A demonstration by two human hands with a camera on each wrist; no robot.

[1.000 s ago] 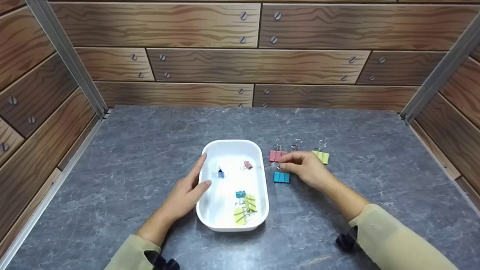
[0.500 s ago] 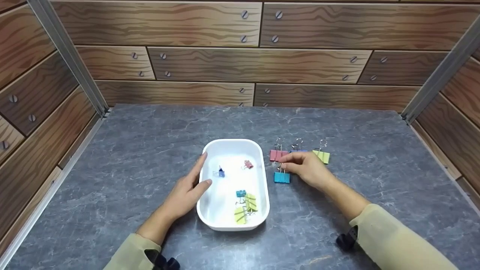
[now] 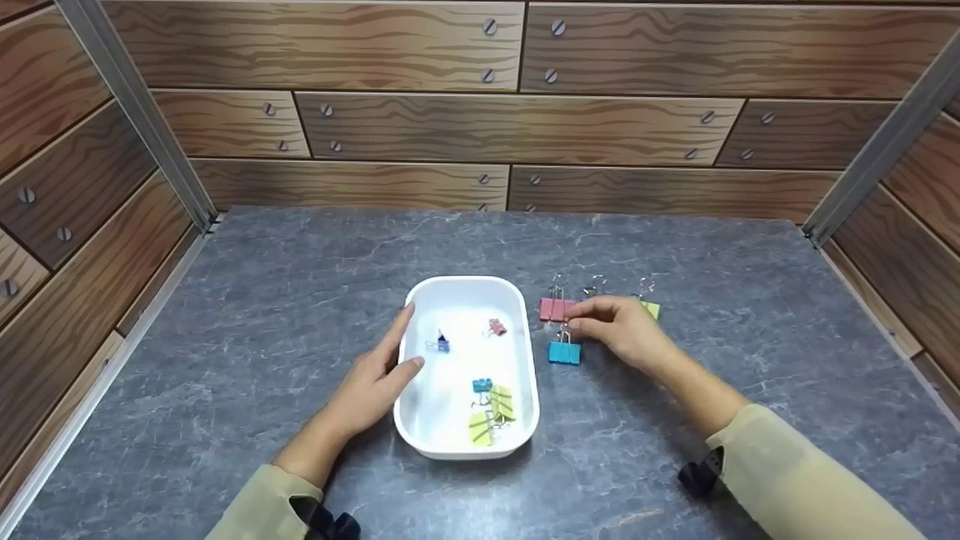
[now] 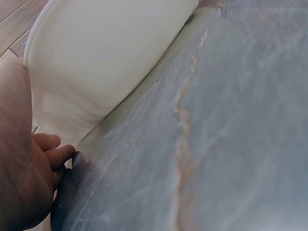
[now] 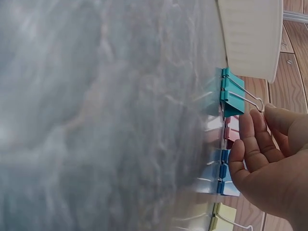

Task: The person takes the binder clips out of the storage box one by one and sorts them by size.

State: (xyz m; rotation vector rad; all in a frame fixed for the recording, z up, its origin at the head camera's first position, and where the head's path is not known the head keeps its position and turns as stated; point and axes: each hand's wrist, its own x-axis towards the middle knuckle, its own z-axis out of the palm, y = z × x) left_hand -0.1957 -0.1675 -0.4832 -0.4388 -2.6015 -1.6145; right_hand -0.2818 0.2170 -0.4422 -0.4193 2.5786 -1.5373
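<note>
Head view: left hand [image 3: 373, 380] lies flat against the white tray [image 3: 517, 300], fingers straight, likely steadying it. Right hand [image 3: 621, 330] hovers by the teal clip [image 3: 564, 352] on the surface, just right of the tray; its fingers [image 5: 250, 144] seem loosely curled, holding nothing, handle just beside them.

Glossy white plastic tray [image 3: 525, 315], painted-metal teal binder clip [image 3: 564, 352] with wire handles, smooth grey marble-look tabletop [image 3: 300, 285], wood-grain panel walls [image 3: 420, 127]
</note>
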